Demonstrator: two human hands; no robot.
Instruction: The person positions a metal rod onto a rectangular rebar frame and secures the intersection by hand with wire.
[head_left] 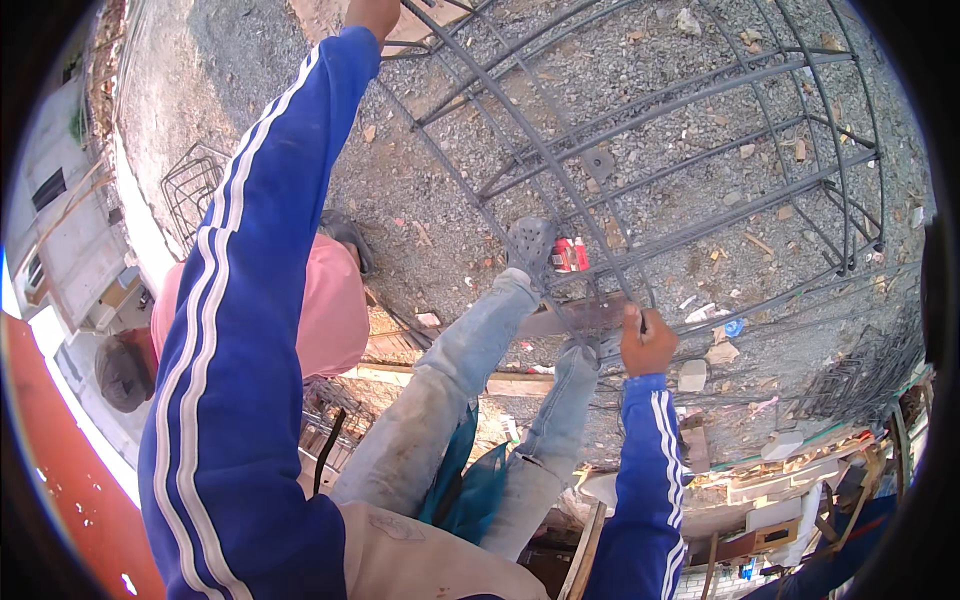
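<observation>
A cage of dark steel reinforcing bars [640, 150] spreads across the upper right over gravel ground. My left hand [372, 14], at the end of a blue sleeve with white stripes, reaches to the top edge and rests against a bar of the cage; its fingers are cut off by the frame. My right hand [646, 342] is closed around a thin bar near the cage's lower edge. My legs in pale jeans and a grey perforated shoe [532, 245] stand on the bars between the two hands.
Another person in a pink shirt [330, 310] and dark cap crouches at the left behind my arm. A small red packet [570, 254] lies on the gravel. Wood planks and debris [770, 480] pile up at lower right. A smaller wire cage [190, 190] stands at the left.
</observation>
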